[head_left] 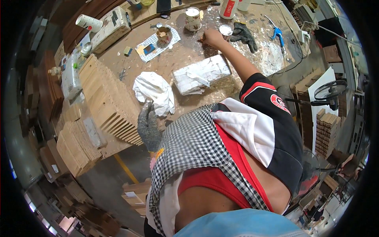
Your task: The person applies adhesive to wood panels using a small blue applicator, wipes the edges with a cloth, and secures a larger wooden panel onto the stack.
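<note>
My right hand (213, 39), bare, reaches to the far side of the worktable, beside a small open tin (226, 30). Its fingers are curled down over a dark brown patch, and what they hold, if anything, is hidden. A dark grey glove (244, 36) lies just right of it. My left hand (149, 127) wears a similar grey glove and rests low at the near table edge. Its fingers are stretched out toward a crumpled white cloth (156, 91). Between the hands lies a white-wrapped, paint-smeared block (202, 75).
Stacked wooden boards (108, 98) stand close on the left. A paint-crusted cup (193, 19) and a white bottle (228, 8) stand at the back. Another cup (164, 35) sits on a checked cloth (151, 55). A blue air gun (278, 36) lies right, near a fan (331, 94).
</note>
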A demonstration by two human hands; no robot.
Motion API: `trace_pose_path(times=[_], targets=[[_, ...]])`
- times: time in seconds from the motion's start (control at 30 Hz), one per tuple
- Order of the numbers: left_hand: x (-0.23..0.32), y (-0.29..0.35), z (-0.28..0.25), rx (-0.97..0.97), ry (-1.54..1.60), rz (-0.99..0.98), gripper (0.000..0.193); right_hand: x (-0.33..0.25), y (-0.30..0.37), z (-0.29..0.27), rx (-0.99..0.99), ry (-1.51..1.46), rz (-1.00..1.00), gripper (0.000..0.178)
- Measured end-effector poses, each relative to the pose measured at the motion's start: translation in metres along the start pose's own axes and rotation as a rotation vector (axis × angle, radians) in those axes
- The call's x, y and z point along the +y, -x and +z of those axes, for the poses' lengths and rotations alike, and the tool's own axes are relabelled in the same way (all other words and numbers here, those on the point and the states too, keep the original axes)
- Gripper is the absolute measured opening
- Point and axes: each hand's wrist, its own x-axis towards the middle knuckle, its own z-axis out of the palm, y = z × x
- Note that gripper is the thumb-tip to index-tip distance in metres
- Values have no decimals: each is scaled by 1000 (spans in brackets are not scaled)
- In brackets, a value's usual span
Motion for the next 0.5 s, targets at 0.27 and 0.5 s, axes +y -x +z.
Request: trace_pose_path(times=[0.27,0.5], targets=[[-5,-41,-17,-151,422,-112,34,-116,80,-124,-427,-1142,-177,55],[8,-69,-24,-434,450,-32,47,-194,115,-94,-800,-1533,-309,51]])
